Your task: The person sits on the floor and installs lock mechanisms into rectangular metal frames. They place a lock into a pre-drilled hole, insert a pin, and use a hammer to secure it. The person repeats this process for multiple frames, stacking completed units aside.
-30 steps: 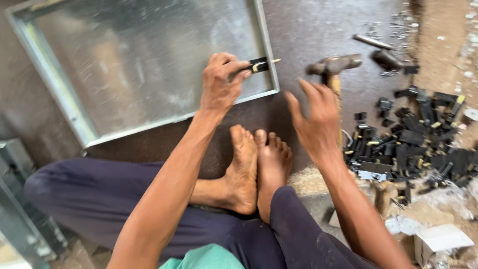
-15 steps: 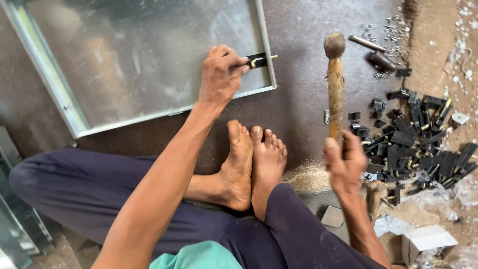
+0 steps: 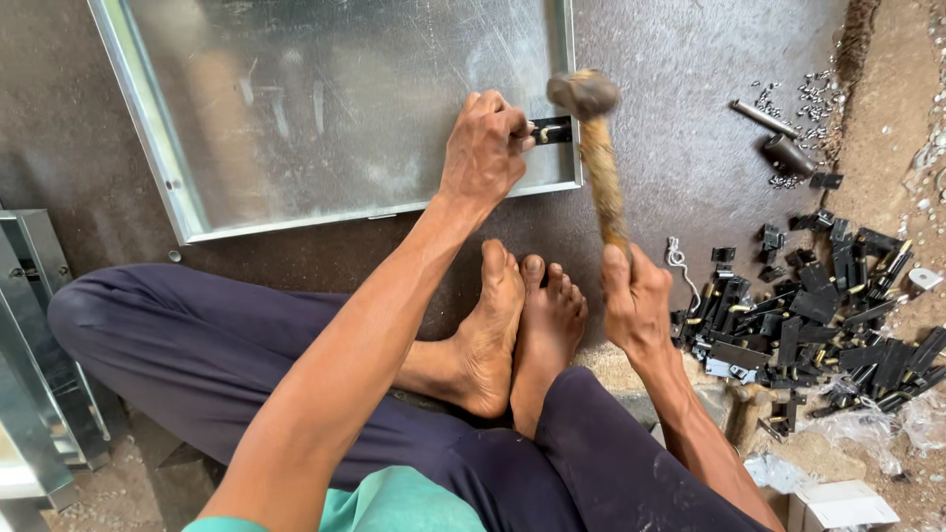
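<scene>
Hammer [image 3: 596,148] is standing raised at upper centre, right hand [image 3: 636,300] gripping its handle; left hand [image 3: 483,153] is pinching a black fitting [image 3: 550,131] against the metal sheet [image 3: 325,108].

The scene is set low on the ground. Most of the view is taken by a dark, rough mat [image 3: 709,128] that is spread over the floor; it is marked with grey dust and pale scratches. On the right side, bare sandy ground [image 3: 892,108] with small stones is seen, and the border between the two is uneven. At the left edge, folded strips of grey sheet metal [image 3: 34,325] are laid on dusty earth. In the lower right corner, a white cardboard box [image 3: 843,504] and crumpled clear plastic [image 3: 867,429] are found. Soft, even daylight is spread everywhere, and no hard shadows are cast. No wall or window is shown.
</scene>
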